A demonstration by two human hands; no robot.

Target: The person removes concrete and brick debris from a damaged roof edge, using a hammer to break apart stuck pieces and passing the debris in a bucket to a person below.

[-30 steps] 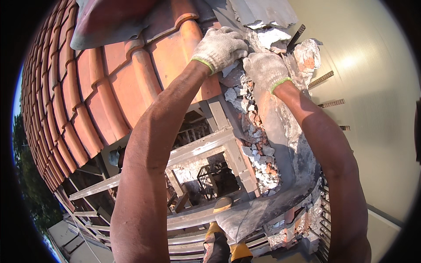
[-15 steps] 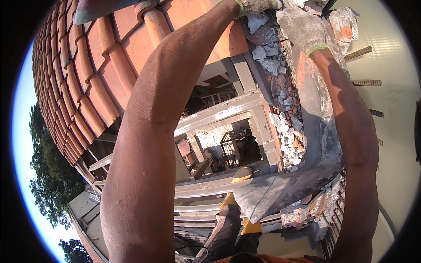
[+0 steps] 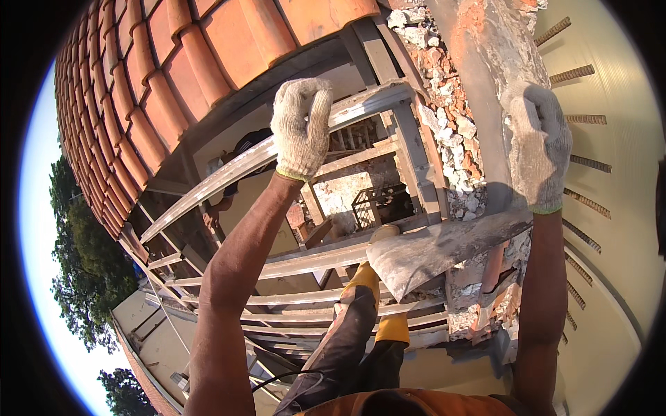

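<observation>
My left hand [image 3: 303, 128], in a pale knitted work glove, is raised over a long metal roof beam [image 3: 371, 104]. Its fingers are curled in and nothing shows in them. My right hand [image 3: 540, 149], gloved the same way, hovers over or rests against the right side of a bent grey flashing sheet [image 3: 479, 76]; I cannot tell if they touch. Its fingers are curled too, with nothing visible in them. The sheet runs down beside broken masonry [image 3: 454, 139], and its loose flap [image 3: 430, 253] juts left over the roof frame.
Orange roof tiles [image 3: 229, 35] cover the upper left. Bare rebar stubs [image 3: 588, 119] stick out on the right, by a pale smooth surface [image 3: 624, 229]. Below my boots [image 3: 392, 329] lie metal battens [image 3: 340, 315] with open gaps. Another person's hand [image 3: 211, 218] shows under the frame.
Both my hands have drawn back from the broken masonry at the top. The left has come down over the metal beam, the right down along the sheet. The view has shifted, showing more rebar.
</observation>
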